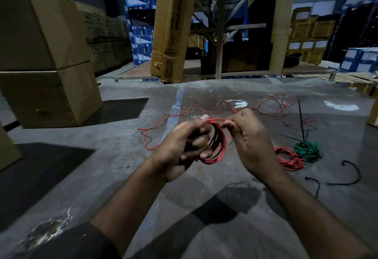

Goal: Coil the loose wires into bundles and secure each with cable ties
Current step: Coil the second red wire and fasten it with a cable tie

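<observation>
coil in hand: a red wire coil of thin glossy loops is held upright above the floor between both hands.
left hand: fingers are curled round the coil's near side; it is grasped.
right hand: the strand at the coil's top is pinched.
loose tail: it is seen to run forward and left from the right grip, wavy and slack on the floor.
next wrap: judged to be fed by the right hand, the nearer one.
finished bundles: a red bundle and a green bundle lie touching, right of the hands.
cable ties: thin black strips are noted beyond the bundles.
</observation>
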The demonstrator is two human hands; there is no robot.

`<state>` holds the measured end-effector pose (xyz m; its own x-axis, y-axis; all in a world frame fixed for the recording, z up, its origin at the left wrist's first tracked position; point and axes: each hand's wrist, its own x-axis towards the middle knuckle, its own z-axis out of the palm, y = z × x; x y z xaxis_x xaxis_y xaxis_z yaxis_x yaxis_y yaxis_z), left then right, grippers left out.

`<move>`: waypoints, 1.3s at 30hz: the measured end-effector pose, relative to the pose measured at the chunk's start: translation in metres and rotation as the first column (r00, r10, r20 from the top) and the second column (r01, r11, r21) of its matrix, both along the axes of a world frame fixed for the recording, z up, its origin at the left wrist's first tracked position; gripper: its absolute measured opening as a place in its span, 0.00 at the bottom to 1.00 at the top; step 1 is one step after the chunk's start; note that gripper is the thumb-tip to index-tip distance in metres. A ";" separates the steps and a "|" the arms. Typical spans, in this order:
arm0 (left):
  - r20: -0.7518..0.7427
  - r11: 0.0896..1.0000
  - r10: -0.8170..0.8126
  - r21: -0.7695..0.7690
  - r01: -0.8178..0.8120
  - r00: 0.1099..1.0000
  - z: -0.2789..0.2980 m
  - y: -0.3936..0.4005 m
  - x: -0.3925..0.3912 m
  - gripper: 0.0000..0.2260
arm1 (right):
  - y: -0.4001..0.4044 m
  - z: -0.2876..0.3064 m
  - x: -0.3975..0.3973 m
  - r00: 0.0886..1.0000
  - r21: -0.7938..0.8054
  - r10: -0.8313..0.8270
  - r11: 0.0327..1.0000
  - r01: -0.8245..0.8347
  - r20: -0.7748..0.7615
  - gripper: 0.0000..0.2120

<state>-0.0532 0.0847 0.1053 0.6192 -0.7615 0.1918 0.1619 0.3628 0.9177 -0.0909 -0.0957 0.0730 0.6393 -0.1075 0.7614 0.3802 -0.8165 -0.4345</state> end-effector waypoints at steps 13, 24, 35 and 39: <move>-0.176 0.991 -0.078 -0.122 0.057 0.981 -0.008 0.001 -0.001 0.16 | 0.018 0.002 -0.013 0.846 0.540 0.497 0.774 -0.331 -0.194 0.17; 0.569 0.837 0.419 0.060 -0.544 0.707 -0.014 -0.019 -0.011 0.16 | 0.035 -0.008 -0.002 0.942 0.526 0.313 0.824 -0.209 -0.117 0.21; 0.936 0.509 0.285 -0.329 -0.795 -0.205 -0.035 -0.023 0.012 0.21 | 0.046 -0.003 -0.006 0.960 0.641 0.277 0.733 -0.227 0.023 0.17; 0.836 0.624 0.208 -0.513 -0.589 -0.507 -0.038 -0.011 0.037 0.15 | 0.047 -0.006 -0.011 0.892 0.790 0.451 0.561 -0.246 -0.043 0.19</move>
